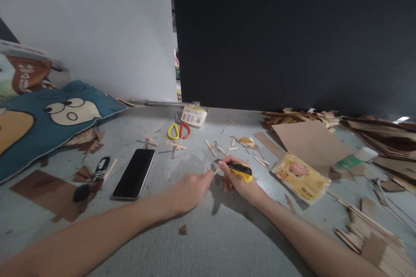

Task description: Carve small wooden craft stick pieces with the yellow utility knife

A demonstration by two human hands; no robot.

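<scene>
My right hand (238,179) is closed around a yellow and black utility knife (241,169), its tip pointing left toward my other hand. In my left hand (195,188) a thin wooden stick (216,172) is pinched, its free end near the knife's tip. Whether the blade touches the stick I cannot tell. Just beyond my hands lie several short cut pieces of wooden stick (211,148). Farther left, a small star-like shape of crossed sticks (176,147) rests below scissors with yellow and red handles (179,130).
A phone (134,174), keys (89,186) and brown card (45,194) lie left, before a blue cartoon pillow (65,117). Right are a yellow packet (300,177), a glue stick (354,160) and cardboard (308,143). A dark panel (292,34) stands behind.
</scene>
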